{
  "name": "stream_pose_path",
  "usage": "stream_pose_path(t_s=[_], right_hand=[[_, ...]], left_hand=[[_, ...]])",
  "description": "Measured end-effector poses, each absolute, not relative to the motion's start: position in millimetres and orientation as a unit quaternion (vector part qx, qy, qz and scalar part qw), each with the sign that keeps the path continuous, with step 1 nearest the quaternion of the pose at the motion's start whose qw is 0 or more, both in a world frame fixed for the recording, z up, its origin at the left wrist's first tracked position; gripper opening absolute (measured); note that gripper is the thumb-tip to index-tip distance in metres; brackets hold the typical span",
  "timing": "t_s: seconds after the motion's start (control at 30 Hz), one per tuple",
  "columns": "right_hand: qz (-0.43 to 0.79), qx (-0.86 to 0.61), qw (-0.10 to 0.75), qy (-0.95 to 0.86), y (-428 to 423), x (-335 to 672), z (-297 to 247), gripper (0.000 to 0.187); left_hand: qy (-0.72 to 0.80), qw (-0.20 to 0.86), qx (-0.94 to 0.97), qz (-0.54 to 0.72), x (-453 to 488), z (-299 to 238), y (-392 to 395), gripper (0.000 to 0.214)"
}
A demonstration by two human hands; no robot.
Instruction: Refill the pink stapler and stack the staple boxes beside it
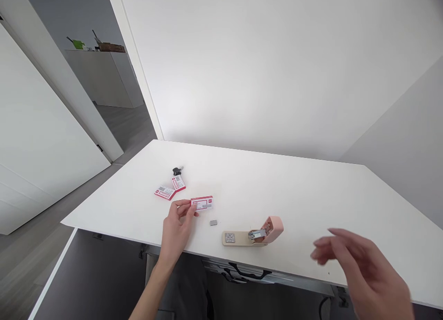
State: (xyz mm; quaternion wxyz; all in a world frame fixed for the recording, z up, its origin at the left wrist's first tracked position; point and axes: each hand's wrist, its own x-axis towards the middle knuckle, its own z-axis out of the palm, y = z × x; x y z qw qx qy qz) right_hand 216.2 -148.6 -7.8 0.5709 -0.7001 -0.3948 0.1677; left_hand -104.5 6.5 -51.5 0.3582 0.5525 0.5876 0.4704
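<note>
My left hand (177, 225) is closed around the left end of a red-and-white staple box (201, 203), with the thumb on its front. A small grey strip of staples lies against the box's face. Just below it, a short block of staples (213, 222) rests on the table. To the right stands a cream-and-pink stapler (273, 230), its pink top swung back and its metal inside showing. My right hand (360, 264) hovers over the table's right front, slightly blurred, fingers loosely curled and apart, holding nothing that I can see.
Two more red-and-white boxes (165, 192) lie at the table's left, near a small black object with a clear end (177, 170). The white table (294, 186) meets a wall behind. Drawers with black handles (249, 271) sit below its front edge.
</note>
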Motion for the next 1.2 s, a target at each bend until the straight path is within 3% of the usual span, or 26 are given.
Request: stream_pose_path(t_s=[0.13,0.4,0.73,1.0,1.2], right_hand=[[0.238,-0.721,0.567,-0.32,-110.4,250.3,-41.8,0.044],[0.289,-0.714,0.528,-0.357,-87.1,257.6,-83.4,0.045],[0.287,-0.723,0.509,-0.367,-86.8,259.0,-90.1,0.045],[0.289,-0.719,0.505,-0.38,-87.3,256.9,-89.2,0.045],[0.291,-0.712,0.508,-0.388,-89.1,256.8,-87.7,0.041]], left_hand=[[0.627,0.311,0.523,0.486,-133.0,-48.7,16.2,0.051],[0.706,0.182,0.513,0.454,-159.5,-48.9,14.6,0.046],[0.727,0.162,0.508,0.432,-155.4,-50.2,16.1,0.043],[0.724,0.045,0.576,0.378,-141.2,-50.0,16.4,0.054],[0.72,0.005,0.618,0.314,-130.5,-52.9,10.4,0.083]])
